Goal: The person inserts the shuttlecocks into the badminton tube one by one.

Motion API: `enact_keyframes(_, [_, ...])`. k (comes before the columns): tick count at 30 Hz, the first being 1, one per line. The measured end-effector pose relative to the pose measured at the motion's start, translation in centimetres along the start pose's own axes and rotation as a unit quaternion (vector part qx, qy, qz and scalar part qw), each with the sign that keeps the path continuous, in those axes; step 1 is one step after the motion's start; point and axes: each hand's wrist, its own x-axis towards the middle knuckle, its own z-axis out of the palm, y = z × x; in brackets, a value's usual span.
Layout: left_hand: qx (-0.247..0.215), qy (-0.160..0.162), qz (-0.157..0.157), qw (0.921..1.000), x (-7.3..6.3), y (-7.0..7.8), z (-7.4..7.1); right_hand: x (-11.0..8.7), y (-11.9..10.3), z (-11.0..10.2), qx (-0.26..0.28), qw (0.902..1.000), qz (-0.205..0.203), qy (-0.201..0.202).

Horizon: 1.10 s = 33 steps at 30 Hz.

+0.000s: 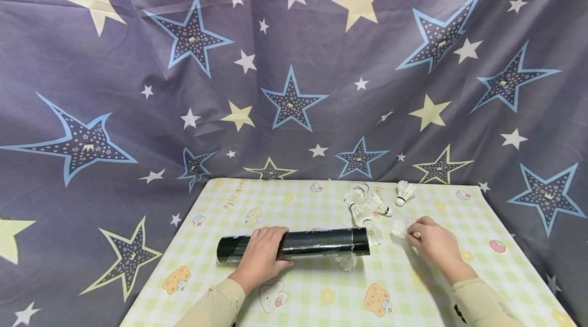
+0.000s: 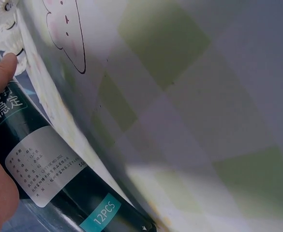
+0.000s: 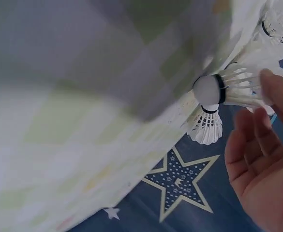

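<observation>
My left hand grips a black shuttlecock tube lying sideways over the table, fingers over its top and thumb on the near side. In the left wrist view the tube shows a white label and a "12PCS" mark. To the right, my right hand pinches a white shuttlecock by its feathers, its cork pointing away from the fingers. That shuttlecock is a pale blur in the head view. Several shuttlecocks lie clustered beyond the tube's right end, and one more is partly hidden beneath it.
A single shuttlecock sits near the back edge, right of the cluster. The table wears a green-and-white checked cloth with cartoon prints. Behind it hangs a dark curtain patterned with stars.
</observation>
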Motion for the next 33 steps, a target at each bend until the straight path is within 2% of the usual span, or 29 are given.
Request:
enact_keyframes(2, [0.002,-0.001,0.000,1.0000,0.0,0.0,0.0,-0.1,-0.1,-0.2,0.056,0.9972,0.050,-0.002])
enact_keyframes(3, [0.002,-0.001,-0.001,1.0000,0.1,0.0,0.0,-0.1,-0.1,-0.3,0.095,0.9917,0.086,-0.006])
enact_keyframes(4, [0.003,-0.002,-0.001,1.0000,0.1,0.0,0.0,-0.1,-0.2,-0.4,0.146,0.9809,0.129,-0.013])
enact_keyframes(6, [0.002,-0.003,-0.001,1.0000,0.1,0.1,0.0,-0.3,-0.1,-0.6,0.245,0.9447,0.217,-0.029])
enact_keyframes(8, [0.001,-0.003,-0.002,1.0000,0.1,0.1,0.0,-0.6,0.0,-0.6,0.304,0.9056,0.293,-0.042])
enact_keyframes(9, [0.000,-0.003,-0.001,1.0000,0.0,0.1,0.0,-0.8,0.1,-0.6,0.319,0.8890,0.324,-0.050])
enact_keyframes(10, [-0.002,-0.003,-0.001,1.0000,0.0,0.2,0.0,-1.0,0.3,-0.6,0.324,0.8803,0.341,-0.057])
enact_keyframes(11, [-0.003,-0.002,0.000,1.0000,0.0,0.2,0.1,-1.3,0.5,-0.5,0.319,0.8786,0.351,-0.060])
enact_keyframes(12, [-0.003,-0.002,0.000,1.0000,0.0,0.1,0.1,-1.5,0.6,-0.4,0.307,0.8818,0.353,-0.061])
enact_keyframes(19, [0.002,-0.005,-0.004,1.0000,0.0,0.1,0.2,-1.7,1.8,-0.1,0.221,0.9143,0.330,-0.079])
enact_keyframes(22, [0.004,-0.008,-0.006,0.9999,0.0,0.1,0.2,-1.4,2.0,-0.1,0.203,0.9270,0.304,-0.084])
enact_keyframes(26, [0.002,-0.013,-0.009,0.9999,0.0,0.1,0.1,-1.2,1.7,-0.1,0.194,0.9457,0.247,-0.082])
enact_keyframes(29, [0.001,-0.013,-0.009,0.9999,0.0,0.1,0.2,-1.1,1.4,-0.2,0.197,0.9490,0.231,-0.086])
enact_keyframes(31, [0.001,-0.010,-0.009,0.9999,0.0,0.0,0.2,-1.2,1.3,-0.2,0.212,0.9421,0.243,-0.093])
enact_keyframes(33, [0.002,-0.008,-0.009,0.9999,0.0,0.0,0.2,-1.3,1.3,-0.2,0.240,0.9287,0.263,-0.104])
